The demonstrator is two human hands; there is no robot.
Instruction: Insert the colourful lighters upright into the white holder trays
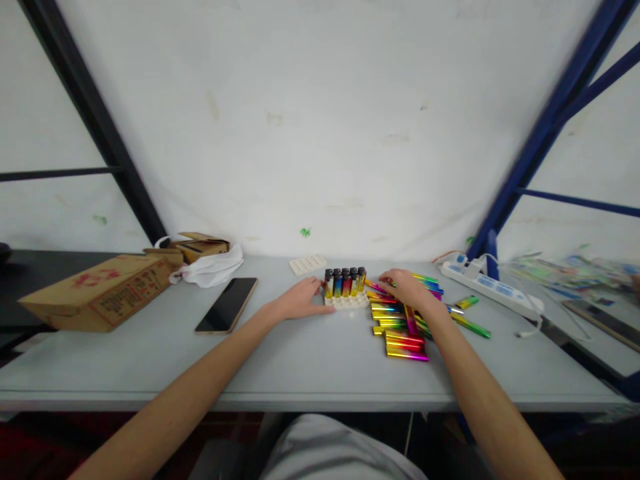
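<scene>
Several lighters [345,283] with black tops and coloured, shiny bodies stand upright in rows in a white slotted tray [347,303]. My left hand [301,299] is at the tray's left end, its thumb against the front corner and its fingers curled along the side by the lighters. To the right lies a loose pile of shiny rainbow metallic tubes [405,343], some side by side and some crossed. My right hand [406,288] reaches over the back of this pile, fingers bent down and close together; what lies under the fingertips cannot be made out.
A second white slotted tray [307,265] lies by the wall. On the left are a black-screened phone [227,305], a white bag [213,267] and cardboard boxes [105,290]. A white power strip [493,288] with cables runs along the right, near a blue metal post [540,127].
</scene>
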